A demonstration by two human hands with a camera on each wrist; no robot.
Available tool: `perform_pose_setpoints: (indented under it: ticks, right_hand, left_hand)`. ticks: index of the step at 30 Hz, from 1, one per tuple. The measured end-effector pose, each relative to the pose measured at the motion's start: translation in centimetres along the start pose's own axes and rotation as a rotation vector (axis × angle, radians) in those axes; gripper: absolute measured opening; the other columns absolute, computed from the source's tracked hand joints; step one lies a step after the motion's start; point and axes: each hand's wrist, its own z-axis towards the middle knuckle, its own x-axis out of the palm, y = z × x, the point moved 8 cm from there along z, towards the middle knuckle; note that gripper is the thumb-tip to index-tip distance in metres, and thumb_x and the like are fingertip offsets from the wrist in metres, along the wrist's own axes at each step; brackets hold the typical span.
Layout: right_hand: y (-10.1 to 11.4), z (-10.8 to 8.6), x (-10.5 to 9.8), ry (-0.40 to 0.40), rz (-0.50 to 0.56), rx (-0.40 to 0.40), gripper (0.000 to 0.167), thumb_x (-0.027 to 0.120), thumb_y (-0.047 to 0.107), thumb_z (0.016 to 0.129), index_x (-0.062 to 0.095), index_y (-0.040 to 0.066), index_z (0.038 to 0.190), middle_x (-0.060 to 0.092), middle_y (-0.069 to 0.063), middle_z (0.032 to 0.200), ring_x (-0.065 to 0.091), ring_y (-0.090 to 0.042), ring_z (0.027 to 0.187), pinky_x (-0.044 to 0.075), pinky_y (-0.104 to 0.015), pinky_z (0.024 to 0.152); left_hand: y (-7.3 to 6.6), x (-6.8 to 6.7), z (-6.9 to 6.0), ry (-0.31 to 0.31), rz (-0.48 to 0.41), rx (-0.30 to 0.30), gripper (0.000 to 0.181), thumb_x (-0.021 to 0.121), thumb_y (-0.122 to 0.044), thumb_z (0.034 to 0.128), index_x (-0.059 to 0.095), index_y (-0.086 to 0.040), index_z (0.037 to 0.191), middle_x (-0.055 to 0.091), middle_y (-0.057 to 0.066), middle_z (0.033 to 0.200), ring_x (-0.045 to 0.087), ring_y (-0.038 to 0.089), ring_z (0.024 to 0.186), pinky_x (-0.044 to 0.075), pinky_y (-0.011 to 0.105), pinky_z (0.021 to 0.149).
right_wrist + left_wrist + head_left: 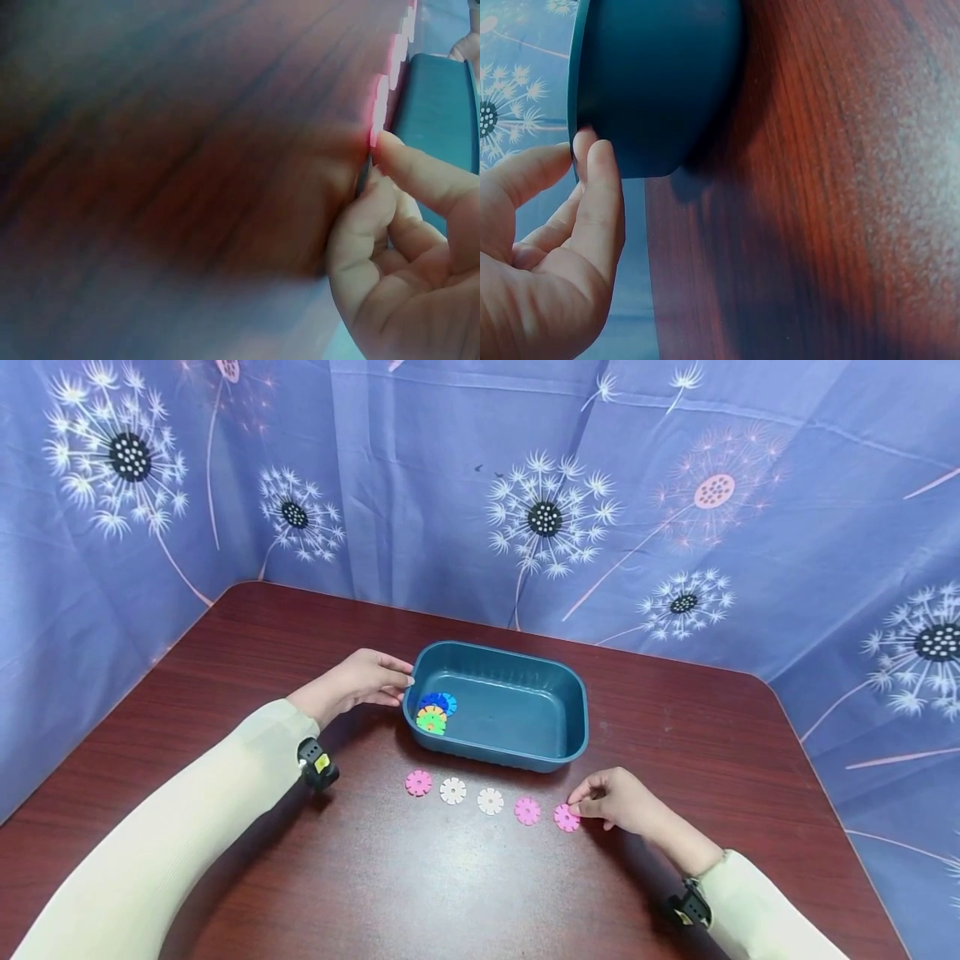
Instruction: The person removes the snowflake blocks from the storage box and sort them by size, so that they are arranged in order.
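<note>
Rightmost pink disc [562, 822] sits pinched by its right side in the right hand [617, 800]. Table [712, 752] stretches rightward to its edge; the left hand [363, 681] grips the bin [487, 753].

The tub [502, 720] stands on the tabletop [337, 868], with the curtain [450, 485] behind at 12 o'clock. Inside it, clustered discs [432, 717] overlap at its 8 o'clock corner. In front, a row of five discs [491, 802] runs from the tub's 7 o'clock to its 5 o'clock. The left hand [362, 680] sits at the tub's 9 o'clock side, the right hand [618, 800] at the end disc's [562, 819] 3 o'clock.
</note>
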Motion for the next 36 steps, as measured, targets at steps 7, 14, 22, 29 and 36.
perform_pose_setpoints:
  ticks: [7,14,22,29,36]
  right_hand:
    - [1.8,-0.4,-1.0,0.209,0.069,-0.062,0.030,0.068,0.017,0.097,0.069,-0.005,0.118,0.073,-0.014,0.098,0.063,-0.013,0.085,0.058,-0.031,0.073]
    - [8.4,0.1,-5.0,0.235,-0.082,-0.274,0.027,0.068,0.017,0.098,0.068,-0.001,0.119,0.072,-0.018,0.111,0.066,-0.007,0.094,0.060,-0.026,0.083]
    - [15.6,4.5,-6.9,0.275,-0.202,-0.369,0.031,0.073,0.012,0.094,0.069,0.005,0.124,0.073,-0.013,0.117,0.067,-0.018,0.103,0.059,-0.028,0.082]
    - [17.8,9.6,-3.4,0.367,-0.342,-0.413,0.039,0.073,0.018,0.095,0.067,0.004,0.131,0.068,-0.018,0.133,0.064,-0.032,0.123,0.057,-0.040,0.104]
    - [18.0,13.6,0.3,0.404,-0.438,-0.434,0.042,0.075,0.010,0.092,0.065,0.000,0.132,0.067,-0.018,0.134,0.064,-0.035,0.123,0.058,-0.041,0.103]
  left_hand:
    - [0.0,-0.1,-0.1,0.003,0.004,0.012,0.046,0.063,-0.009,0.1007,0.054,0.005,0.144,0.073,0.011,0.103,0.066,0.005,0.067,0.063,0.019,0.071]
    - [0.2,-0.1,0.0,-0.008,0.009,0.017,0.046,0.065,-0.011,0.1002,0.056,0.004,0.143,0.073,0.008,0.097,0.066,0.005,0.068,0.064,0.023,0.077]
    - [0.0,0.0,0.1,-0.021,0.005,0.031,0.044,0.065,-0.010,0.1003,0.057,0.004,0.141,0.074,0.010,0.100,0.067,0.006,0.067,0.064,0.022,0.073]
    - [0.7,0.0,-0.1,-0.029,0.011,0.017,0.043,0.064,-0.012,0.1010,0.058,0.003,0.141,0.073,0.015,0.111,0.068,0.006,0.070,0.064,0.022,0.075]
    - [0.1,-0.1,0.0,-0.031,0.011,0.049,0.043,0.064,-0.011,0.1009,0.057,0.004,0.140,0.073,0.015,0.108,0.067,0.006,0.068,0.064,0.023,0.075]
